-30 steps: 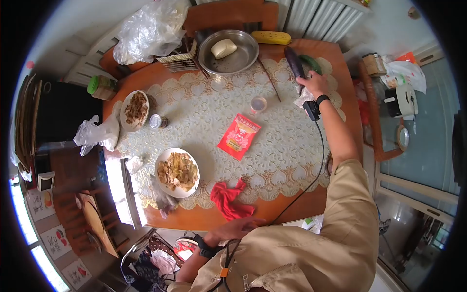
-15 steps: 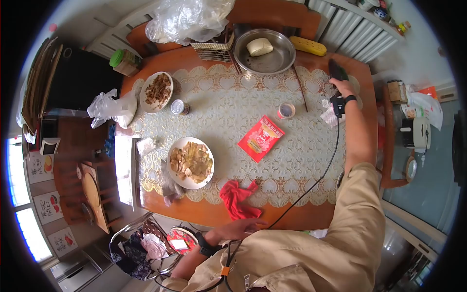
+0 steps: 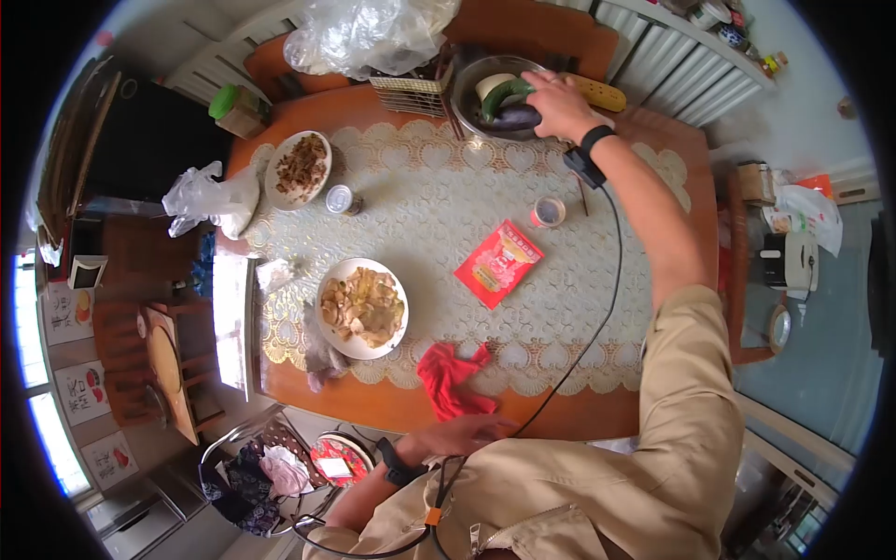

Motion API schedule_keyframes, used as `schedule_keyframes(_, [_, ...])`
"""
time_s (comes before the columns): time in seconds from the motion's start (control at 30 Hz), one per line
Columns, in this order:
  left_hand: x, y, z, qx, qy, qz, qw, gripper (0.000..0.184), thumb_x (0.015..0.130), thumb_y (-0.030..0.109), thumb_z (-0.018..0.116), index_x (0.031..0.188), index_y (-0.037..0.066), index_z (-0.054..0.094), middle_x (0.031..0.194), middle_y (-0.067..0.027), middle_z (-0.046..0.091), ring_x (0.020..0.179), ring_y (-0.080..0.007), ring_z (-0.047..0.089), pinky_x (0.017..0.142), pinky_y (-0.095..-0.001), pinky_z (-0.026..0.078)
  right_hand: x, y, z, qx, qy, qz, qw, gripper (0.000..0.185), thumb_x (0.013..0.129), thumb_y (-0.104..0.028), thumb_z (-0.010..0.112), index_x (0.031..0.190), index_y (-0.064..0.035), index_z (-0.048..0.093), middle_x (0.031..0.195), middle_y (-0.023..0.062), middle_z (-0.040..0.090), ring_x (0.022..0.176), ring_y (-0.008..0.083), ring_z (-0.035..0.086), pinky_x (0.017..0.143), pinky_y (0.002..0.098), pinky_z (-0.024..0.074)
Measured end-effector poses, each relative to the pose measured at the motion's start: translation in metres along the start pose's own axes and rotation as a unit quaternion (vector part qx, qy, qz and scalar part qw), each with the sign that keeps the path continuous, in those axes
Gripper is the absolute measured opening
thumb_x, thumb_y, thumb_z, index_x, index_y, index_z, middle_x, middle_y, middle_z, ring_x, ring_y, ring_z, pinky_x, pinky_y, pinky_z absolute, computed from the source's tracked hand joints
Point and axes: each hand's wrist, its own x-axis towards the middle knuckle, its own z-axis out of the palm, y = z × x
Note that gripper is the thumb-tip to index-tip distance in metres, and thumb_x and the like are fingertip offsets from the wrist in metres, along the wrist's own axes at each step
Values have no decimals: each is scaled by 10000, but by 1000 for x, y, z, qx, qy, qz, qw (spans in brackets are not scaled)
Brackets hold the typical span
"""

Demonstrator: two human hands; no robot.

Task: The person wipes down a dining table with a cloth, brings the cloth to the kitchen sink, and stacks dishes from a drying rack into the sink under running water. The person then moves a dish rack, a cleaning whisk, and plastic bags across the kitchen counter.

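My right hand (image 3: 563, 105) reaches over the right rim of a metal basin (image 3: 471, 121). Its fingers are around the ends of a curved green vegetable (image 3: 504, 96), perhaps a cucumber or long pepper, and a dark purple eggplant (image 3: 516, 118). Both lie over the basin's inside, beside a pale block (image 3: 489, 85), possibly dough. Whether the grip is loosening, I cannot tell. My left hand (image 3: 467, 433) rests low against my body at the table's front edge, fingers stretched out and holding nothing. Just beyond it lies a crumpled red cloth (image 3: 450, 378).
A yellow oblong object (image 3: 597, 93) lies right of the basin. A red packet (image 3: 497, 264) and a small cup (image 3: 549, 212) sit mid-table. Plates of sliced food (image 3: 364, 310) and brown bits (image 3: 299, 171) and a can (image 3: 343, 200) stand left. A black cable (image 3: 597, 327) trails from my right wrist.
My right hand has moved left from the table's far right corner to the basin, bringing the dark eggplant and green vegetable along. My left hand stays near the front edge.
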Motion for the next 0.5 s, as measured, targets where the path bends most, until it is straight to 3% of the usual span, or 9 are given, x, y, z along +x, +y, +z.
schedule_keyframes(0.07, [-5,-3,-1,42,13,10,999,559,963,129,612,1471,60,390,1204,-106,648,1119,-176,599,975,-328,471,10,-12,9,35,-1,-4,999,388,628,-280,806,979,-125,749,1471,85,472,1356,288,412,1082,468,372])
schedule_keyframes(0.13, [-14,-15,-4,78,24,23,996,561,963,124,612,1474,61,386,1213,-108,645,1127,-174,596,977,-331,469,12,-3,30,224,194,-19,955,409,677,-333,821,1024,-131,744,1441,146,502,1333,328,450,1087,446,382])
schedule_keyframes(0.23, [-23,-26,0,62,61,35,996,577,956,114,621,1478,65,380,1219,-115,644,1145,-175,589,993,-341,459,-7,60,43,249,253,101,930,404,766,-271,786,1122,-102,701,1276,230,606,1179,383,580,1011,419,468])
schedule_keyframes(0.27, [-24,-12,0,3,43,0,999,602,945,123,639,1481,65,373,1240,-119,633,1158,-178,582,1009,-341,451,-19,89,61,174,224,140,949,393,792,-236,773,1145,-82,691,1248,186,639,1149,314,616,984,376,481])
schedule_keyframes(0.33, [-19,-7,-2,-53,18,-34,998,627,934,131,657,1485,64,365,1262,-124,621,1171,-181,575,1025,-342,442,-31,95,77,466,129,246,840,401,800,-202,768,1166,-65,677,1230,130,655,1107,215,629,951,331,490])
schedule_keyframes(0.37, [-16,-11,-1,-98,-5,-35,995,651,924,141,673,1488,58,360,1284,-128,607,1194,-187,563,1039,-343,432,-34,91,82,464,128,248,841,401,800,-202,768,1166,-65,677,1230,130,655,1107,215,629,951,331,490])
schedule_keyframes(0.43, [-13,-19,2,-146,-25,-39,988,674,913,151,689,1490,52,354,1307,-131,593,1218,-193,550,1052,-344,423,-36,63,90,703,17,285,652,435,788,-188,779,1184,-54,659,1195,87,669,1037,140,626,902,303,498])
schedule_keyframes(0.47, [-11,-22,3,-145,-28,-20,989,690,909,157,695,1494,45,346,1335,-134,572,1235,-196,538,1061,-346,417,-34,60,94,705,14,284,649,435,788,-188,779,1184,-54,659,1195,87,669,1037,140,626,902,303,498])
schedule_keyframes(0.5, [-12,-19,4,-144,-29,-2,989,706,905,164,701,1497,39,339,1364,-137,552,1252,-198,526,1069,-349,411,-29,57,98,614,62,308,724,415,774,-190,789,1153,-65,678,1134,81,692,985,139,638,869,307,507])
